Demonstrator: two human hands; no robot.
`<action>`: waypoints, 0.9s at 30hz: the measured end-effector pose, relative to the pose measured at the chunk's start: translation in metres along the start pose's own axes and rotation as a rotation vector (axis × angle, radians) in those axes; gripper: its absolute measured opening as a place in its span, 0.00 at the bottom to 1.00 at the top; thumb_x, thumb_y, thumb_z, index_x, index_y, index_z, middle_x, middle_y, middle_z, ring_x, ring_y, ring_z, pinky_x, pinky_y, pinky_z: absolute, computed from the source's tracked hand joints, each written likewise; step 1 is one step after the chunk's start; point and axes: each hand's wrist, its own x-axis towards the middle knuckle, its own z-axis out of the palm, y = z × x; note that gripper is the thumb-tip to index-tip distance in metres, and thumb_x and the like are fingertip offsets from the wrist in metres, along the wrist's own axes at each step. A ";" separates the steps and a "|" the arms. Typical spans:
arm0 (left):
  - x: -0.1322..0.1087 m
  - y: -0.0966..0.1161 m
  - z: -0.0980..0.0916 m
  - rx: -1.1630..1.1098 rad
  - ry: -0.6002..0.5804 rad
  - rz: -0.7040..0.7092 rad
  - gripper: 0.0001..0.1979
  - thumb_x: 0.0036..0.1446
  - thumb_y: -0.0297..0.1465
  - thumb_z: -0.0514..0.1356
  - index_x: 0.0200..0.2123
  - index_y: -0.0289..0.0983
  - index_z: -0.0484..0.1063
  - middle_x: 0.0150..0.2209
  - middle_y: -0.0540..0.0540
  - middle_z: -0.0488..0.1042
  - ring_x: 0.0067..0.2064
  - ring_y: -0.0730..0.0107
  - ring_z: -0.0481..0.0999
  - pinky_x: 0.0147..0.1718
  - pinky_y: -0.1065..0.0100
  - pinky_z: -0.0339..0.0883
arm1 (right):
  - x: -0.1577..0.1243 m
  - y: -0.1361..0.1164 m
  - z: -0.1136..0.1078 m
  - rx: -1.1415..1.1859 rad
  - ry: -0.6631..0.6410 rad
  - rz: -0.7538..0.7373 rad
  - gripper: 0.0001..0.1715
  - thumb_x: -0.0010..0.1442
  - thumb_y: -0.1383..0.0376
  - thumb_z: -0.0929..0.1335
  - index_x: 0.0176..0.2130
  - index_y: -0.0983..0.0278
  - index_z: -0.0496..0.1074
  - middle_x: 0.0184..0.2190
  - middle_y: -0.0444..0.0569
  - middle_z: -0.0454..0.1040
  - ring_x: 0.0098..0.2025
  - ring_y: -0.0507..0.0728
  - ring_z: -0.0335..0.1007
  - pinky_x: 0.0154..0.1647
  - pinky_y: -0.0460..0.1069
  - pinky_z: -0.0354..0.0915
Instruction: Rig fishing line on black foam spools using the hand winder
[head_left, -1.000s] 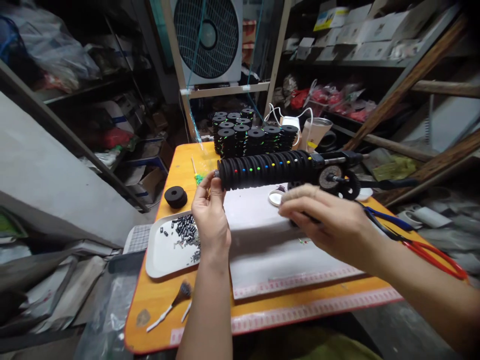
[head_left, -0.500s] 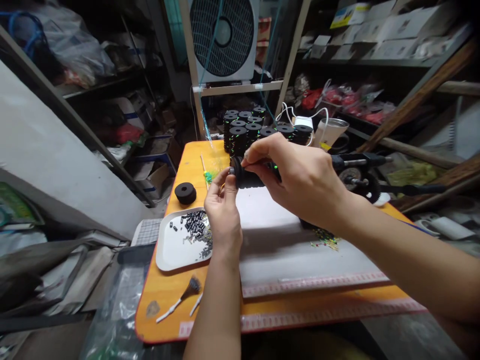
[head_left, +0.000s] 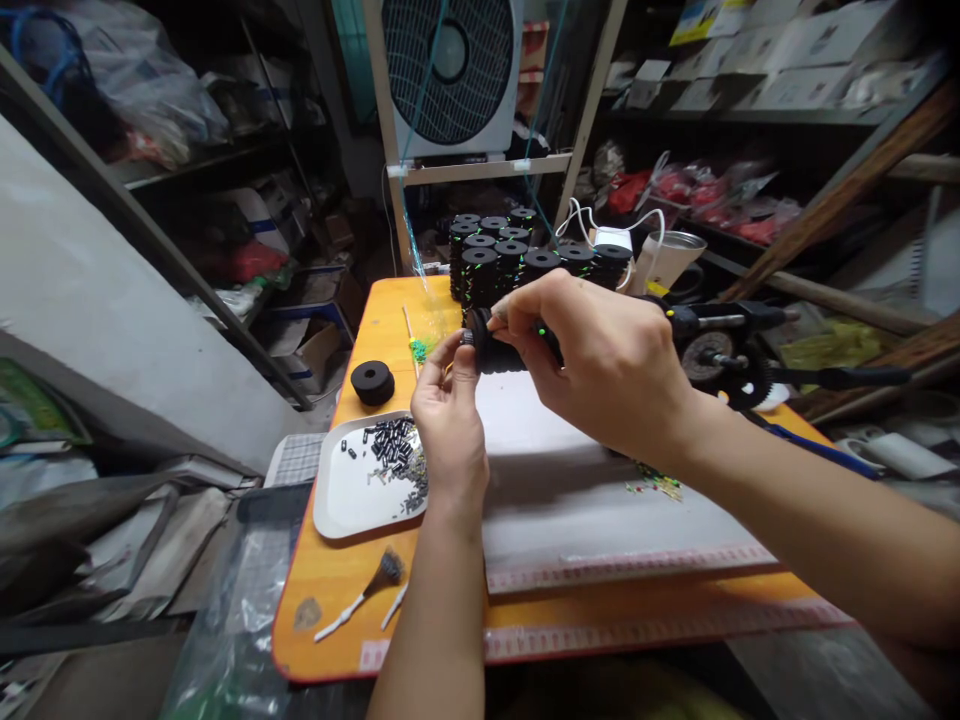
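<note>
Above the white board, a row of black round foam spools [head_left: 507, 357] lies on its side, partly covered by my hands. My left hand [head_left: 454, 410] has its thumb and fingers closed on the leftmost spool [head_left: 478, 325], by a small ribbed grey edge. From the right, my right hand [head_left: 600, 350] reaches over the row, thumb and forefinger pinched at that spool's rim. Whatever lies between those fingertips is too small to make out. Tiny green and yellow bits show along the row.
Left of my left hand are a white tray [head_left: 330, 505] of small black and grey pieces and loose foam spools [head_left: 372, 381]. A brush [head_left: 379, 580] lies in front. Stacked spools [head_left: 480, 262] stand behind; a geared winder [head_left: 712, 355] and white board [head_left: 540, 530] occupy the right.
The view has shifted slightly. Both hands keep nearly the same grip and place at the leftmost spool.
</note>
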 end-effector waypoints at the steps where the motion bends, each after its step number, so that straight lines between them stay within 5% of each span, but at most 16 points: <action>1: 0.000 0.000 0.000 -0.005 -0.001 -0.002 0.17 0.53 0.40 0.67 0.43 0.38 0.76 0.45 0.44 0.78 0.52 0.63 0.75 0.53 0.64 0.66 | 0.000 0.000 0.000 -0.006 -0.002 0.001 0.13 0.63 0.76 0.60 0.36 0.60 0.67 0.32 0.45 0.76 0.33 0.54 0.73 0.32 0.49 0.70; 10: 0.000 0.001 0.001 -0.027 -0.034 0.021 0.14 0.54 0.39 0.66 0.42 0.38 0.77 0.44 0.45 0.79 0.52 0.64 0.75 0.53 0.65 0.66 | 0.005 0.001 0.000 -0.023 -0.095 -0.074 0.12 0.63 0.76 0.59 0.35 0.66 0.68 0.28 0.47 0.72 0.32 0.55 0.71 0.34 0.51 0.71; 14: 0.002 -0.001 0.002 -0.060 -0.041 0.037 0.12 0.53 0.38 0.67 0.39 0.39 0.78 0.42 0.47 0.80 0.48 0.68 0.77 0.51 0.67 0.67 | -0.009 0.007 -0.024 0.140 -0.102 -0.087 0.08 0.65 0.72 0.62 0.41 0.65 0.70 0.39 0.50 0.75 0.46 0.57 0.71 0.48 0.54 0.69; 16: 0.002 -0.002 0.002 -0.075 -0.038 0.040 0.11 0.53 0.37 0.68 0.39 0.39 0.78 0.40 0.49 0.80 0.46 0.70 0.78 0.51 0.68 0.68 | -0.033 0.012 -0.041 0.219 -0.191 -0.001 0.07 0.65 0.69 0.64 0.41 0.64 0.72 0.43 0.51 0.74 0.46 0.56 0.71 0.47 0.52 0.69; 19: 0.001 -0.002 0.002 -0.095 -0.040 0.033 0.11 0.53 0.36 0.68 0.40 0.40 0.78 0.39 0.50 0.80 0.44 0.72 0.79 0.50 0.68 0.68 | -0.088 0.026 -0.059 0.335 -0.588 0.173 0.09 0.65 0.67 0.64 0.37 0.62 0.75 0.36 0.48 0.73 0.35 0.52 0.71 0.34 0.46 0.67; 21: 0.001 -0.001 0.003 -0.109 -0.041 0.029 0.11 0.53 0.36 0.68 0.40 0.40 0.78 0.38 0.50 0.81 0.43 0.72 0.79 0.50 0.69 0.69 | -0.127 0.035 -0.062 0.264 -0.749 0.289 0.10 0.64 0.66 0.65 0.35 0.61 0.76 0.33 0.48 0.73 0.35 0.54 0.72 0.35 0.48 0.67; 27: 0.001 0.000 0.003 -0.101 -0.036 0.029 0.11 0.53 0.36 0.68 0.40 0.40 0.79 0.39 0.50 0.81 0.43 0.73 0.79 0.49 0.70 0.70 | -0.193 0.031 -0.051 0.145 -0.626 0.512 0.07 0.62 0.63 0.68 0.37 0.62 0.77 0.35 0.51 0.73 0.37 0.57 0.72 0.39 0.52 0.68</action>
